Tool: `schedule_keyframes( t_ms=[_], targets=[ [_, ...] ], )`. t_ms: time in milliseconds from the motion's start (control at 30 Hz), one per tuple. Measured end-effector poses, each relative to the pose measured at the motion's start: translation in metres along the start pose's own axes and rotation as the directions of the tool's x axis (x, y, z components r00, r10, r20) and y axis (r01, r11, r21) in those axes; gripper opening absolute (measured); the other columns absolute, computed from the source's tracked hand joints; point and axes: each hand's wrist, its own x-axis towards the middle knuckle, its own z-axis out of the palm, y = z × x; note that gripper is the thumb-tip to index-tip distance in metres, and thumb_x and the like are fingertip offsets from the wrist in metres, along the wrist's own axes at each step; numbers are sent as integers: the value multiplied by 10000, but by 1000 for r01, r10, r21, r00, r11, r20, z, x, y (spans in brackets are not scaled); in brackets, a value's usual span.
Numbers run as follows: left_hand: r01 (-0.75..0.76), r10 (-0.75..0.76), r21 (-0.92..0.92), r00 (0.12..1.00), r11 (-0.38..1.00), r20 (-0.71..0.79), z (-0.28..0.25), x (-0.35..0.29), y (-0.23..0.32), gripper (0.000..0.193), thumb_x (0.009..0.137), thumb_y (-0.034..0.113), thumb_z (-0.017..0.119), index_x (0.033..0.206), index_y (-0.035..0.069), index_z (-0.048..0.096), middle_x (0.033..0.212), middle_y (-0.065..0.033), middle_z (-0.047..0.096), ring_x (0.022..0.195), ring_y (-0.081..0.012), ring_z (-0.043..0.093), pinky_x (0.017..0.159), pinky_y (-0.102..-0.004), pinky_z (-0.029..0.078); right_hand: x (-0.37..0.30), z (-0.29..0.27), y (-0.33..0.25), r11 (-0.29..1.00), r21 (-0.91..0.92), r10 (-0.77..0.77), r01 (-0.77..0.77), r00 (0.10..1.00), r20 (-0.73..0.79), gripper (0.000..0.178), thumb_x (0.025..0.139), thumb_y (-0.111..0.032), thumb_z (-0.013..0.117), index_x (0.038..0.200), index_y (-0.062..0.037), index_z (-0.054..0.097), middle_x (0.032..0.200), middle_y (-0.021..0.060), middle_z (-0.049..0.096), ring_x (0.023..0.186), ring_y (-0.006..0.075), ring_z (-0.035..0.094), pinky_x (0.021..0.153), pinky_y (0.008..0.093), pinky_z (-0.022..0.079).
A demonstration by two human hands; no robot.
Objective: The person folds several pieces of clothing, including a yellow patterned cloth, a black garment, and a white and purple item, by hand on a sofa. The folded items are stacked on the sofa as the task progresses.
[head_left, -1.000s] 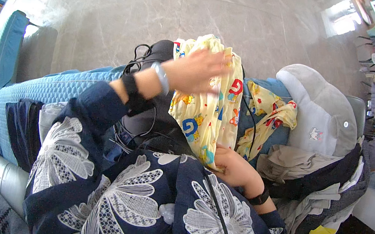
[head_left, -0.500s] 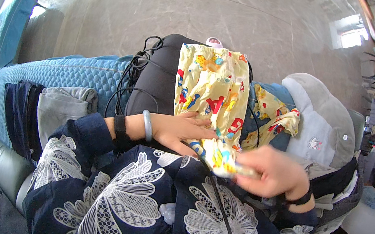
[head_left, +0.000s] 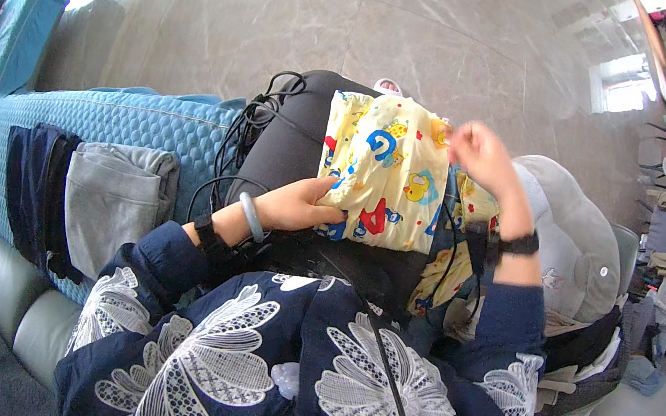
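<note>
A pale yellow printed cloth garment lies folded over my lap, with coloured animals and letter shapes on it. My left hand grips its near left edge, thumb on top and fingers curled at the fold. At the far right corner is my right hand, slightly blurred, its fingertips pinched at the cloth edge. Another piece of cloth in the same print lies to the right, partly behind my right forearm and a black cable.
Folded grey trousers and dark trousers lie on the blue quilted sofa cover at left. Black cables loop beside my leg. A grey and white plush cushion and piled clothes sit at right.
My right hand has moved from near my body to the garment's far right corner. The near end of the garment is now folded away from me over the rest.
</note>
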Motion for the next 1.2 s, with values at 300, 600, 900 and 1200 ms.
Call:
schedule_keyframes(
  t_ms=[300,600,900,1200],
  targets=[
    [12,237,581,906,814,-350,10,-12,10,622,721,297,697,1072,-137,424,867,-216,561,801,-356,592,777,-361,486,-108,97,47,944,282,236,-169,945,-227,485,840,-426,651,929,42,561,767,54,599,668,112,532,601,256,449],
    [204,-155,195,958,959,-240,10,4,25,479,748,273,729,1022,-85,569,853,-106,664,731,-155,642,669,-255,508,-101,108,15,437,896,305,-82,951,-61,240,859,-112,615,1084,-39,574,852,30,657,597,76,608,358,182,361],
    [97,-202,-624,974,775,-99,10,-36,52,420,848,174,615,1213,16,479,1073,-117,623,938,-232,634,768,-428,538,-92,80,-93,462,885,100,-56,995,11,274,855,-79,568,1117,-6,536,925,75,655,568,64,605,312,144,328],
    [-544,176,-562,797,623,-577,-23,-117,81,373,841,77,600,1151,-78,462,1065,-190,613,854,-220,667,715,-301,588,-37,108,-219,551,834,-227,29,967,117,255,885,-131,551,1081,32,537,835,82,646,421,34,485,404,141,417]
  ],
)
